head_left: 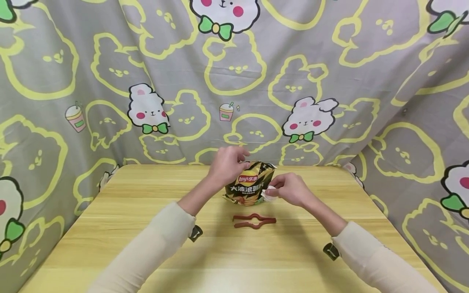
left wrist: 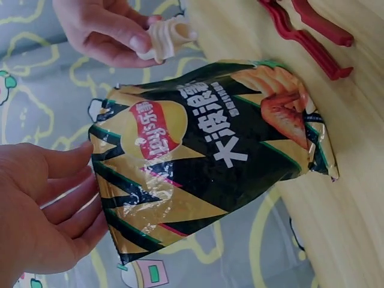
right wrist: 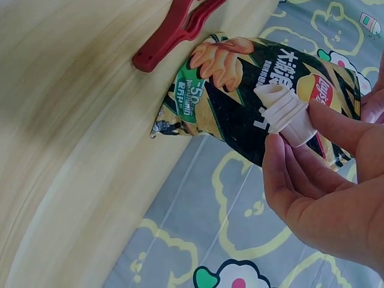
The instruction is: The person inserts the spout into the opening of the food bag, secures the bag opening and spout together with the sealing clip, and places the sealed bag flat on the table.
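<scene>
A black and gold bag of Lay's potato chips (head_left: 249, 183) stands upright on the wooden table, front towards me. At its top edge is my left hand (head_left: 226, 165); the thumb tip meets the edge while the other fingers, loosely extended, reach partly behind the bag (left wrist: 180, 162). My right hand (head_left: 291, 189) pinches a white plastic spout (right wrist: 288, 117) with a ridged, threaded neck between thumb and fingers. It is held in front of the bag's right side. Nearer to me lies a red-brown bag clip (head_left: 254, 221), its two arms spread slightly and bowed around the middle.
The light wooden table (head_left: 146, 228) reaches back to a grey curtain (head_left: 183, 73) with cartoon rabbits, which also hangs along both sides. Each wrist carries a small black device, one at the left cuff (head_left: 196, 233) and one at the right cuff (head_left: 331, 251).
</scene>
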{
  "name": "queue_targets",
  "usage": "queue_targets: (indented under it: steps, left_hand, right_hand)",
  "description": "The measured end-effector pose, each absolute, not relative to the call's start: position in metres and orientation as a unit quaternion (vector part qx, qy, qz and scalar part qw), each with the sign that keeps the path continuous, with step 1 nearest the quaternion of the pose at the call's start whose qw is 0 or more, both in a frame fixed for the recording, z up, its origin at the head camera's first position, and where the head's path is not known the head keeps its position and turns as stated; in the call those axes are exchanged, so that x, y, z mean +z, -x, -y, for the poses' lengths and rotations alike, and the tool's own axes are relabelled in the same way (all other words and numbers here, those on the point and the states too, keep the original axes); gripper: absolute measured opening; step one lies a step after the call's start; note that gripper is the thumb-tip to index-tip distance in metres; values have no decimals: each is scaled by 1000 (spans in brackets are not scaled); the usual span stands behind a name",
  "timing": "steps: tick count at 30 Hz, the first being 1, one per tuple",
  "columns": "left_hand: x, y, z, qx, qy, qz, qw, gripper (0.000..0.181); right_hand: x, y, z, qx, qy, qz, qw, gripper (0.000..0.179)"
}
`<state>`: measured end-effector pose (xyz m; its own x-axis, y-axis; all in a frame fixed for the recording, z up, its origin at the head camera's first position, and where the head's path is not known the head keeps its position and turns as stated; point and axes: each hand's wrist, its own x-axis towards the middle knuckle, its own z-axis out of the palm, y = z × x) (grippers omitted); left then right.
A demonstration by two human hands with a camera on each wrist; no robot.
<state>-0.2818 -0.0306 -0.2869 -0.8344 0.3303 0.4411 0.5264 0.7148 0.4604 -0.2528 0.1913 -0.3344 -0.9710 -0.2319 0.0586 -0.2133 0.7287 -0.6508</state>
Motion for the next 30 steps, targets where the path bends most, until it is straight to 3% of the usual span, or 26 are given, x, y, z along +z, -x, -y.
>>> queue_targets:
  steps: [9,30]
  left_hand:
    - [-292,286,30,-278,252,908,185,4]
    - [-297,287,24,-277,244,915,164,7]
  right_hand:
    - [-330,254,-194,-343,128,-931,4,18]
    - [-272,260,-212,-316,131,-939,-38,30]
